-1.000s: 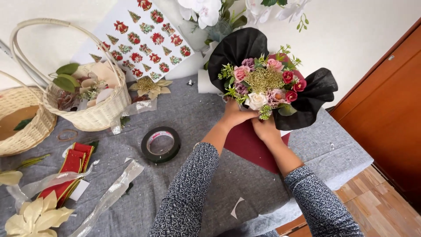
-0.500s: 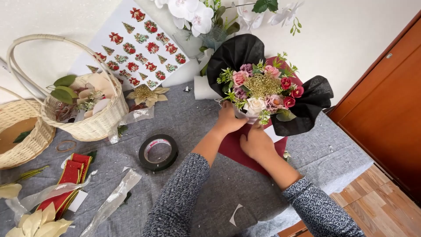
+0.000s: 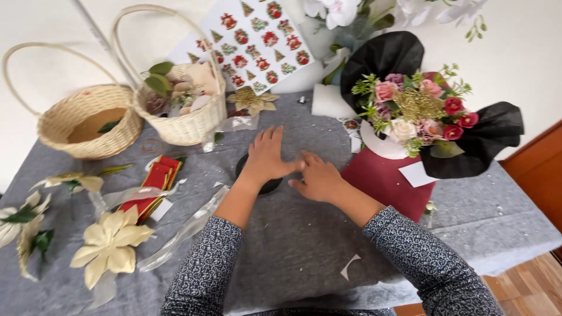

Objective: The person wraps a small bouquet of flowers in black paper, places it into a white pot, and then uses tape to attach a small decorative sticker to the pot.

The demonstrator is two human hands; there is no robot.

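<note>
At desk centre, I am laying my left hand (image 3: 266, 158) flat, fingers spread, over the black tape roll (image 3: 257, 174); my right hand (image 3: 319, 178), loosely open, is touching it at three o'clock. I should be pressing evenly, keeping clear of the bouquet (image 3: 418, 111).

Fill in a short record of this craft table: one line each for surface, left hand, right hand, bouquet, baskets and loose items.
surface: grey cloth
left hand: flat, palm down, on a black tape roll
right hand: empty, resting on the cloth beside the left
bouquet: pink, red and cream roses in black wrap, dark red base, free of both hands
baskets: two wicker, small basket, larger basket holding flowers
loose items: red ribbon, cream fabric flower, patterned paper
</note>
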